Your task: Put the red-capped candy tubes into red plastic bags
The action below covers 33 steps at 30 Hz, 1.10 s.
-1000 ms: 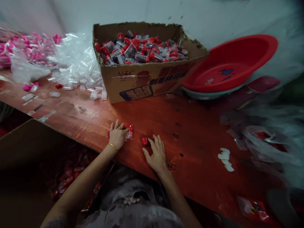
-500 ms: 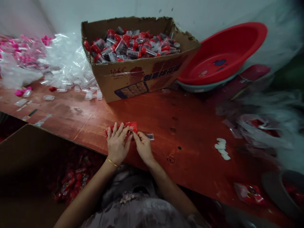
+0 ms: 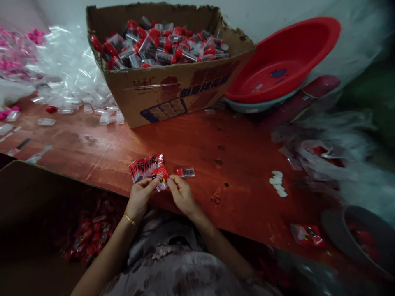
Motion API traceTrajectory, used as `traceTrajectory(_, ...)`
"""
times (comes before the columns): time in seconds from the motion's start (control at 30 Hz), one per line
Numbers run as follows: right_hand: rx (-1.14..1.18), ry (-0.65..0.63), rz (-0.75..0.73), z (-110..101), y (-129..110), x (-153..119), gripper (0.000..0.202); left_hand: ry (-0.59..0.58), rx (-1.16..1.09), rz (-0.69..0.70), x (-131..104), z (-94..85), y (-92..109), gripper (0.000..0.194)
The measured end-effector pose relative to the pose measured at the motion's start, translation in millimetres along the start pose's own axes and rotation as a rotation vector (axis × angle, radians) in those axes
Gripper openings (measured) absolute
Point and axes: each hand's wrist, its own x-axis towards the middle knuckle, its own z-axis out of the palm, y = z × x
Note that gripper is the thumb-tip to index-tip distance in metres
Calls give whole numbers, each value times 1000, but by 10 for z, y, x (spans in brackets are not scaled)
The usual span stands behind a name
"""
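My left hand (image 3: 141, 197) and my right hand (image 3: 182, 193) pinch a small red printed packet (image 3: 159, 174) between them, one at each side, near the table's front edge. Its lower part is clear plastic. Just behind and to the left, a fanned row of similar red packets (image 3: 140, 167) lies on the table. A small clear tube with a red cap (image 3: 185, 172) rests on the wood just beyond my right hand.
A cardboard box (image 3: 160, 88) of red-capped tubes stands at the back. Clear plastic pieces (image 3: 77, 70) are heaped left of it, a red basin (image 3: 277, 61) leans right. White pieces (image 3: 277, 183) lie on the red-brown table (image 3: 191, 139). Below left, an open carton (image 3: 37, 197) holds red packets.
My left hand has come off the row of packets, leaving it uncovered, and now grips a single packet with my right hand. The capped tube shows fully. The view has shifted slightly.
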Motion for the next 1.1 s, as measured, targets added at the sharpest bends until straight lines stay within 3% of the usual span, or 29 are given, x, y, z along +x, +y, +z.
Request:
traceTrajectory(0.1, -286, 9, -106, -331, 155, 78, 24, 12, -48, -26, 22, -37, 31, 36)
traceTrajectory(0.17, -504, -5, -86, -527, 307, 139, 35, 17, -67, -47, 32, -31, 54, 39)
traceTrajectory(0.3, -742, -72, -2, -655, 528, 188, 40, 0, -82, -119, 48, 28, 58, 46)
traceTrajectory(0.47, -638, -22, -53, -557, 501, 59, 25, 3, -105, -137, 63, 40, 31, 52)
traceTrajectory(0.57, -516, 25, 54, -536, 400, -84, 21, 9, -109, -132, 63, 26, 32, 50)
traceTrajectory(0.7, -249, -43, 175, -545, 231, -268, 26, -10, -132, -162, 57, 39, 26, 46)
traceTrajectory(0.8, -139, -37, 4, -545, 128, -363, 29, -33, -148, -189, 60, 53, 6, 45)
traceTrajectory(0.97, -165, 51, -390, -531, 103, -417, 38, -70, -167, -206, 54, 59, -26, 40)
traceTrajectory(1.1, -252, 21, -530, -519, 113, -370, 53, -91, -168, -200, 25, 83, -33, 42)
